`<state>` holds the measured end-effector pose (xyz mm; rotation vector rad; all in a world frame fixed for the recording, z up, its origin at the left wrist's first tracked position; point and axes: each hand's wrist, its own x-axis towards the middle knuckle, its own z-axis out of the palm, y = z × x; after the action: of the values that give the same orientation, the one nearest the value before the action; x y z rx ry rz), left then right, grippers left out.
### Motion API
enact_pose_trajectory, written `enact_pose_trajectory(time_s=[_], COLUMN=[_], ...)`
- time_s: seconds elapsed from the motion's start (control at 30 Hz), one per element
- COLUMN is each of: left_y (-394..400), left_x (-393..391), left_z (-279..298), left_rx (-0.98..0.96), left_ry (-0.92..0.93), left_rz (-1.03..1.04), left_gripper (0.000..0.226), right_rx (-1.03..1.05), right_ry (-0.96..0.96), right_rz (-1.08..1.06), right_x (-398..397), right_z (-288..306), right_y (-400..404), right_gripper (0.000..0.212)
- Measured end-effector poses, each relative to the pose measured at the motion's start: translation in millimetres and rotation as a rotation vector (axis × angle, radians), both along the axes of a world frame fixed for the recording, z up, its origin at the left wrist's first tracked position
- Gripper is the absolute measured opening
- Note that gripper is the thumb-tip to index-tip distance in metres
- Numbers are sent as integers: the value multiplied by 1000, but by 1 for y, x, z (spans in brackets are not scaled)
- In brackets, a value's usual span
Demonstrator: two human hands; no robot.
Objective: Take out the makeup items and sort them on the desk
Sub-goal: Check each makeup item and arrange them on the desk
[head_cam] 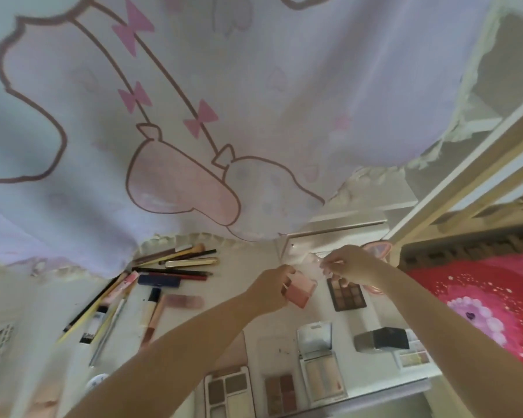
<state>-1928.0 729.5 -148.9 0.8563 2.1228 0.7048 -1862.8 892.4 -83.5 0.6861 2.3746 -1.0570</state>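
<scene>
Fingers of the left hand curl closed around a pink compact above the desk; at its one o'clock, the right hand pinches the clear lid. Palettes lie at six o'clock.

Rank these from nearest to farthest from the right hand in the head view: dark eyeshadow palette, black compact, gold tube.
From the right hand:
1. Dark eyeshadow palette, just below it.
2. Black compact, lower on the desk, toward the person.
3. Gold tube, far left among the pencils.
</scene>
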Motion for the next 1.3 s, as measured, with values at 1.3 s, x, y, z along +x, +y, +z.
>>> enact_pose_trajectory(time_s=[1.3], left_y=[-22], left_x=[-29], left_z=[-8], left_rx=[-345], left_ry=[278], left_rz=[-171], left_gripper=[43], right_rx=[561], right_ry=[-51], right_rz=[205], right_x=[-8], right_z=[-58], right_y=[-29], right_gripper=[32])
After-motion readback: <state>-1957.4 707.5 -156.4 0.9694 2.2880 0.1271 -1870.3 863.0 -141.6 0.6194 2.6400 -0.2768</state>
